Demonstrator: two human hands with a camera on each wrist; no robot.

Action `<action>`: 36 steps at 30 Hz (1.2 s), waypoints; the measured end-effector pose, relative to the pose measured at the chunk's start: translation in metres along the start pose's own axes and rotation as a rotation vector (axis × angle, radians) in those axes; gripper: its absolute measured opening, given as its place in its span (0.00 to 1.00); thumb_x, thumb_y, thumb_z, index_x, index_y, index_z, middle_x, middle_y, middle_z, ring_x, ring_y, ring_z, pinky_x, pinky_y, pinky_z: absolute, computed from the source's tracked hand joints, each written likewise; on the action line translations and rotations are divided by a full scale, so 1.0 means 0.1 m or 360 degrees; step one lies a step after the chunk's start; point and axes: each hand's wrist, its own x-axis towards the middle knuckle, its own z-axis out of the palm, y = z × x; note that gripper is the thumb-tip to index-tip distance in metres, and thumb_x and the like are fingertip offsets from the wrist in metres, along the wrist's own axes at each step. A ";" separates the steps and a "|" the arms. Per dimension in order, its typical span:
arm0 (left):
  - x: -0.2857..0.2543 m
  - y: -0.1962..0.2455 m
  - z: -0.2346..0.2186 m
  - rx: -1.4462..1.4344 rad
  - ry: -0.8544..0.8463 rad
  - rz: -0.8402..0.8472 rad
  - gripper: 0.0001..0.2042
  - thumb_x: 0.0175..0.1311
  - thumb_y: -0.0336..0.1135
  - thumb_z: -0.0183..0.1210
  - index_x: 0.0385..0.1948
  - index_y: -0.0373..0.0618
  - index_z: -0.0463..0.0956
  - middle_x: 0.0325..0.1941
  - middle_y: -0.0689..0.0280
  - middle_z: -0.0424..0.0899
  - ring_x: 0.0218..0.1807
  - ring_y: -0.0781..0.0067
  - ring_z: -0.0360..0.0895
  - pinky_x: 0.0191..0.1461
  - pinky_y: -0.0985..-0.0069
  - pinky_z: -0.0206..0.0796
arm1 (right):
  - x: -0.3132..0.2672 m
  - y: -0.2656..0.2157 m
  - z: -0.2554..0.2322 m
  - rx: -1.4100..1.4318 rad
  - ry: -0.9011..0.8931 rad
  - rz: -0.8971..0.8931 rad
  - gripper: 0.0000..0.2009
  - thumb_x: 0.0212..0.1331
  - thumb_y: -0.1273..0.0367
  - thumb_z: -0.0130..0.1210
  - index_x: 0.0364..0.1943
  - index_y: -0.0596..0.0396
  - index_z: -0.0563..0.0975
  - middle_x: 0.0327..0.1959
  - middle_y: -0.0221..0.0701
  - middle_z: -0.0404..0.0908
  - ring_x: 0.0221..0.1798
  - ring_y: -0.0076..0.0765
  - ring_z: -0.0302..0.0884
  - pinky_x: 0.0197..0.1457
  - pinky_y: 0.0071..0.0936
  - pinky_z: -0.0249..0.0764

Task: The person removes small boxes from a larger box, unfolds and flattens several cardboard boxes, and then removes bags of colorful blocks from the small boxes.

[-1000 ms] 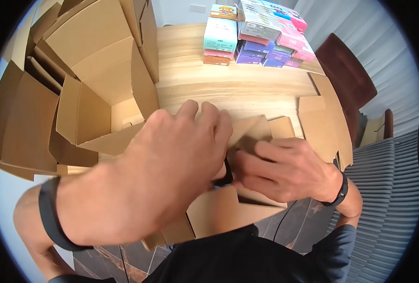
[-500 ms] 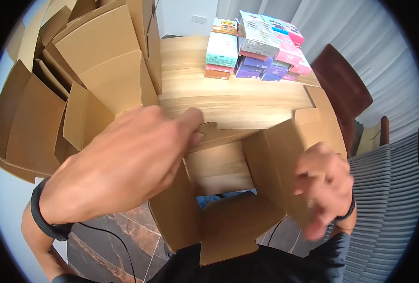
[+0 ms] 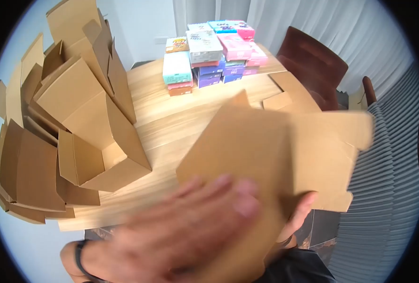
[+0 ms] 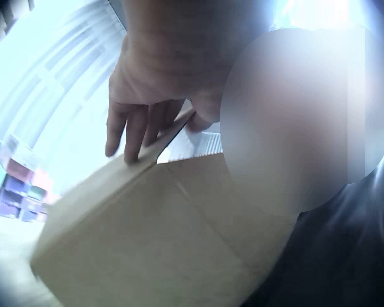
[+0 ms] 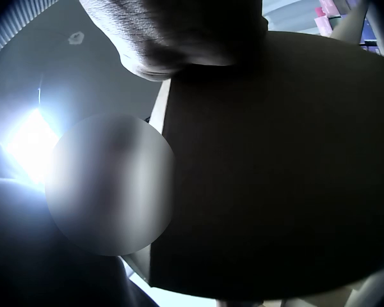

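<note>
A brown cardboard box (image 3: 247, 141) is held tilted over the front of the table, a tabbed flap (image 3: 325, 160) sticking out to its right. Across the near wall of this box lies my left hand (image 3: 195, 226), blurred. In the left wrist view its fingers (image 4: 134, 131) are on the outer face, and the thumb is past the wall's edge. My right hand (image 3: 299, 219) grips the box low on the right; its thumb shows beside the flap while the other fingers are hidden behind cardboard. The right wrist view shows this hand (image 5: 192, 32) dark against the box wall.
Several opened cardboard boxes (image 3: 30, 165) crowd the left side, one open box (image 3: 124, 170) nearest me. Stacked colourful small boxes (image 3: 205, 52) stand at the table's far end. Flat cardboard (image 3: 294, 89) lies along the right edge, near a dark red chair (image 3: 313, 61).
The box was opened out into a tube between my hands, then lifted and turned so its outer wall faces up. My right hand went from beside it to under its right side. The view has shifted.
</note>
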 end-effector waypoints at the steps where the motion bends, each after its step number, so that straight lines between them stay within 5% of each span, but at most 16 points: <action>1: 0.05 0.05 0.13 -0.0131 -0.0118 0.0069 0.32 0.73 0.49 0.58 0.69 0.30 0.70 0.70 0.39 0.75 0.75 0.46 0.72 0.77 0.40 0.57 | 0.06 0.07 -0.03 0.0009 -0.0007 -0.0025 0.22 0.75 0.63 0.50 0.67 0.59 0.69 0.49 0.34 0.79 0.44 0.31 0.77 0.50 0.32 0.78; 2: 0.14 -0.46 0.76 0.0909 0.0511 0.1011 0.27 0.76 0.38 0.60 0.72 0.37 0.67 0.73 0.48 0.73 0.75 0.53 0.68 0.75 0.59 0.62 | 0.09 0.09 -0.05 0.0030 -0.0033 -0.0023 0.22 0.75 0.63 0.50 0.67 0.59 0.69 0.49 0.34 0.79 0.45 0.32 0.77 0.50 0.32 0.78; 4: 0.21 0.06 0.80 0.0273 -0.0154 0.0396 0.40 0.70 0.61 0.55 0.73 0.34 0.65 0.80 0.44 0.62 0.83 0.47 0.56 0.82 0.33 0.40 | 0.16 0.09 -0.13 0.0051 -0.0090 -0.0007 0.22 0.75 0.63 0.50 0.68 0.59 0.68 0.49 0.34 0.79 0.45 0.32 0.77 0.50 0.32 0.78; 7: 0.43 -0.16 1.27 0.0622 -0.0091 0.0396 0.43 0.66 0.65 0.53 0.71 0.34 0.67 0.81 0.50 0.62 0.83 0.48 0.54 0.83 0.37 0.41 | 0.20 0.05 -0.39 0.0063 -0.0074 0.0005 0.23 0.75 0.63 0.50 0.69 0.58 0.68 0.50 0.34 0.79 0.45 0.32 0.78 0.50 0.32 0.78; 14: 0.52 -0.28 2.01 0.0534 -0.0361 0.0658 0.37 0.72 0.57 0.53 0.72 0.32 0.65 0.81 0.46 0.60 0.84 0.50 0.53 0.86 0.51 0.40 | 0.38 -0.17 -1.00 0.0132 0.0031 -0.0045 0.24 0.75 0.63 0.50 0.71 0.57 0.67 0.51 0.34 0.79 0.46 0.33 0.78 0.50 0.31 0.79; 18: 0.71 -0.22 2.27 0.0283 -0.0480 0.0822 0.34 0.73 0.52 0.54 0.72 0.33 0.67 0.80 0.51 0.65 0.83 0.51 0.57 0.86 0.49 0.39 | 0.47 -0.35 -1.33 0.0175 0.0061 -0.0043 0.25 0.75 0.63 0.50 0.72 0.56 0.66 0.52 0.34 0.79 0.47 0.33 0.79 0.51 0.30 0.79; 24: 1.02 -0.22 2.24 0.0798 -0.0371 0.1036 0.25 0.75 0.47 0.51 0.66 0.41 0.74 0.76 0.52 0.70 0.78 0.55 0.66 0.82 0.37 0.45 | 0.56 -0.50 -1.73 0.0270 0.0055 0.0034 0.26 0.75 0.63 0.50 0.74 0.55 0.65 0.52 0.35 0.80 0.48 0.34 0.79 0.51 0.30 0.79; 26: 1.16 -0.37 2.09 0.0647 0.0583 0.1006 0.24 0.74 0.49 0.53 0.65 0.45 0.75 0.77 0.50 0.68 0.78 0.44 0.65 0.78 0.27 0.46 | 0.57 -0.54 -1.79 0.0316 0.0048 0.0057 0.26 0.75 0.63 0.50 0.74 0.55 0.64 0.53 0.35 0.80 0.48 0.34 0.80 0.51 0.29 0.79; 27: 1.26 -0.50 2.04 0.0733 0.0806 0.0781 0.25 0.75 0.50 0.53 0.67 0.46 0.73 0.78 0.49 0.66 0.78 0.39 0.62 0.75 0.23 0.46 | 0.83 -0.56 -1.74 0.0023 0.0280 -0.0041 0.31 0.73 0.66 0.51 0.79 0.51 0.59 0.59 0.35 0.80 0.56 0.36 0.82 0.56 0.26 0.81; 28: 1.37 -0.65 2.00 0.0813 0.1029 0.0545 0.27 0.75 0.51 0.54 0.70 0.47 0.70 0.80 0.48 0.63 0.79 0.34 0.58 0.73 0.20 0.46 | 1.08 -0.66 -1.15 0.0034 0.0427 -0.0028 0.31 0.72 0.71 0.52 0.78 0.53 0.60 0.63 0.32 0.79 0.60 0.33 0.81 0.52 0.19 0.83; 30: 1.57 -0.88 1.86 0.0538 0.0661 -0.0007 0.31 0.76 0.54 0.53 0.75 0.49 0.64 0.82 0.46 0.58 0.81 0.28 0.50 0.72 0.19 0.45 | 1.67 -0.45 -2.08 0.0453 0.0047 0.0196 0.25 0.70 0.79 0.52 0.71 0.59 0.68 0.65 0.33 0.79 0.63 0.40 0.81 0.57 0.19 0.83; 31: 1.61 -1.07 1.92 0.0532 0.0664 -0.0008 0.31 0.76 0.54 0.53 0.75 0.49 0.64 0.82 0.46 0.58 0.81 0.28 0.50 0.72 0.19 0.45 | 1.83 -0.34 -2.19 0.0173 0.0241 0.0227 0.23 0.72 0.76 0.52 0.70 0.60 0.69 0.64 0.33 0.80 0.63 0.41 0.81 0.61 0.23 0.82; 32: 1.63 -1.33 2.08 0.0682 0.0328 -0.0081 0.32 0.77 0.55 0.51 0.77 0.51 0.62 0.83 0.47 0.55 0.82 0.28 0.48 0.73 0.20 0.44 | 1.94 -0.25 -2.27 -0.0113 0.0431 0.0261 0.21 0.74 0.72 0.52 0.68 0.61 0.70 0.62 0.32 0.81 0.63 0.42 0.81 0.64 0.26 0.81; 33: 1.65 -1.54 2.21 0.0824 -0.0009 -0.0158 0.32 0.77 0.56 0.50 0.78 0.53 0.60 0.84 0.47 0.53 0.82 0.29 0.45 0.73 0.21 0.43 | 2.01 -0.19 -2.32 -0.0126 0.0422 0.0269 0.21 0.74 0.72 0.52 0.68 0.61 0.70 0.62 0.32 0.81 0.63 0.42 0.81 0.64 0.26 0.81; 34: 1.66 -1.66 2.27 0.0816 -0.0003 -0.0173 0.32 0.77 0.56 0.50 0.78 0.53 0.60 0.84 0.47 0.53 0.82 0.29 0.45 0.73 0.21 0.43 | 2.06 -0.15 -2.35 -0.0175 0.0425 0.0406 0.21 0.75 0.68 0.53 0.68 0.61 0.71 0.62 0.33 0.82 0.62 0.40 0.81 0.64 0.28 0.81; 36: 1.66 -1.83 2.37 0.0578 -0.0407 -0.0333 0.32 0.78 0.58 0.49 0.78 0.54 0.60 0.84 0.48 0.52 0.82 0.30 0.47 0.75 0.22 0.42 | 2.04 -0.17 -2.24 -0.0210 0.0451 0.0545 0.22 0.76 0.63 0.54 0.67 0.61 0.71 0.61 0.33 0.82 0.61 0.38 0.82 0.64 0.30 0.81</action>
